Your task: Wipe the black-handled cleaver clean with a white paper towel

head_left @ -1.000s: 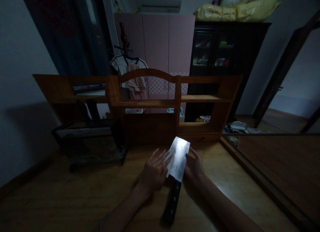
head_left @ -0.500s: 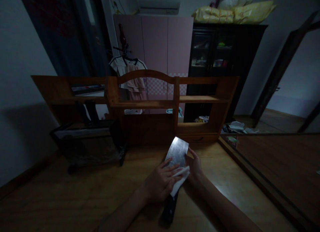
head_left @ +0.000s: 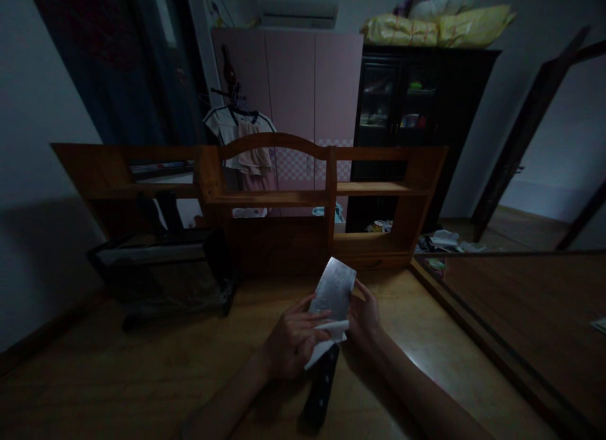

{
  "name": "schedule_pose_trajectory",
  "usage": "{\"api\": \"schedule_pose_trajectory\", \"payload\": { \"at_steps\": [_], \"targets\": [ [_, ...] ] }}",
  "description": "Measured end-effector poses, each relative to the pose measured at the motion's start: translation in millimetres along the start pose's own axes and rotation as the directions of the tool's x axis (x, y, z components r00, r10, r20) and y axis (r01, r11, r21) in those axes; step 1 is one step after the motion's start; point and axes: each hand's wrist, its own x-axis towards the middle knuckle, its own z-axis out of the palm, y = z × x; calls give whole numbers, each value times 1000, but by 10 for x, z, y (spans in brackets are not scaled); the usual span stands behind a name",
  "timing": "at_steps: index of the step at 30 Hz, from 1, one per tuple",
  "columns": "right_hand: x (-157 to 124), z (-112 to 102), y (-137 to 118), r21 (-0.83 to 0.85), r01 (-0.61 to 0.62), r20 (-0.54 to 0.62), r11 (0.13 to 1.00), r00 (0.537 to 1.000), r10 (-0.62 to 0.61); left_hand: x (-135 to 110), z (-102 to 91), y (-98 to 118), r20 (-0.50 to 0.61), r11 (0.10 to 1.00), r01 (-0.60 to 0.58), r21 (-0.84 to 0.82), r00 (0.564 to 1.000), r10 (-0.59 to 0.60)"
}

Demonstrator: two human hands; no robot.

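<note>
A cleaver lies over the wooden desk (head_left: pixel 142 377), its broad steel blade (head_left: pixel 335 287) pointing away from me and its black handle (head_left: pixel 320 389) toward me. My left hand (head_left: pixel 290 343) is closed on a white tissue (head_left: pixel 326 340) and presses it on the near part of the blade. On the other side, my right hand (head_left: pixel 364 315) grips the blade's right edge, with the fingers curled along it.
A wooden shelf unit (head_left: pixel 293 194) stands at the back of the desk. A dark wire rack (head_left: pixel 161 263) sits at the left. To the right is a mirror (head_left: pixel 530 326). Behind are a pink wardrobe (head_left: pixel 293 86) and a dark cabinet (head_left: pixel 416 112).
My left hand went from resting beside the blade to pressing the white tissue on it, then slid toward the handle end. The blade's bright glare has faded.
</note>
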Motion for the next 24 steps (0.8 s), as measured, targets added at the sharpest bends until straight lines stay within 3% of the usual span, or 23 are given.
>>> {"api": "schedule_pose_trajectory", "payload": {
  "at_steps": [8, 11, 14, 21, 24],
  "targets": [
    [36, -51, 6, 67, -16, 63, 998, 998, 11, -69, -9, -156, -29, 964, 68, 255, 998, -62],
    [37, -39, 15, 63, -15, 35, 998, 999, 13, -55, 48, -196, -59, 924, 173, 341, 985, -162],
    [34, -15, 35, 27, -46, 77, 999, 996, 44, -43, 91, -226, -59, 896, 264, 357, 964, -260],
    [24, 64, 81, -36, -62, 228, 997, 971, 69, 16, 87, -121, 224, 961, 208, 180, 943, -246],
    [9, 83, 79, -77, -115, 268, 990, 954, 132, 14, 99, -106, 274, 959, 253, 129, 920, -280]
  ]
}}
